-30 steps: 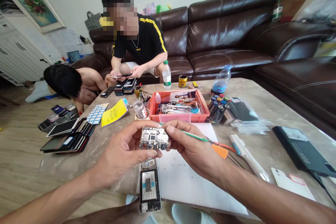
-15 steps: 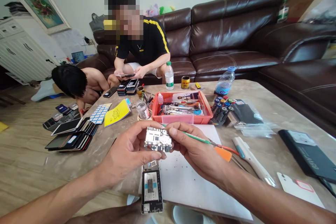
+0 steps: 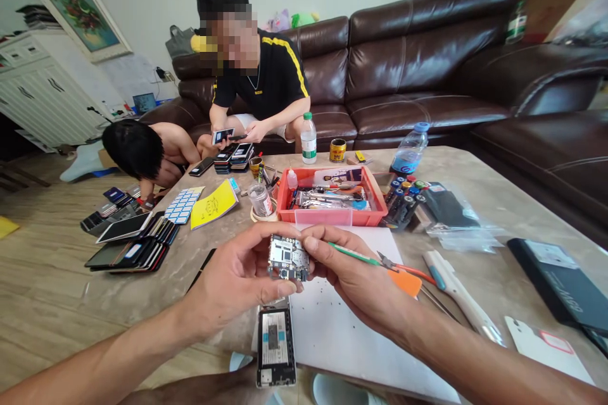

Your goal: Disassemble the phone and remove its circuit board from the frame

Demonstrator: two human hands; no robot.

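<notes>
My left hand (image 3: 247, 272) is closed on a small phone circuit board (image 3: 287, 257), with its thumb below and fingers along the top. At the board's right edge, my right hand (image 3: 342, 259) pinches it too. A slim green tool (image 3: 354, 254) sticks out past the right hand's fingers; where it is gripped is hidden. The board is tilted so that its chips and metal shields face me. Below the hands, an opened phone (image 3: 276, 345) with its battery showing lies at the edge of a white sheet (image 3: 342, 329) dotted with tiny dark bits.
Behind my hands stands a red tool tray (image 3: 287, 215). Pliers (image 3: 403, 267), an orange piece (image 3: 406, 283) and a white handheld tool (image 3: 463, 297) lie right. Stacked phones (image 3: 137, 250) are left. Two people sit across, one holding a phone (image 3: 223, 136).
The board has tilted a little in my hands and its glare has faded. Across the table, the seated person has raised and turned a phone. The view has shifted slightly.
</notes>
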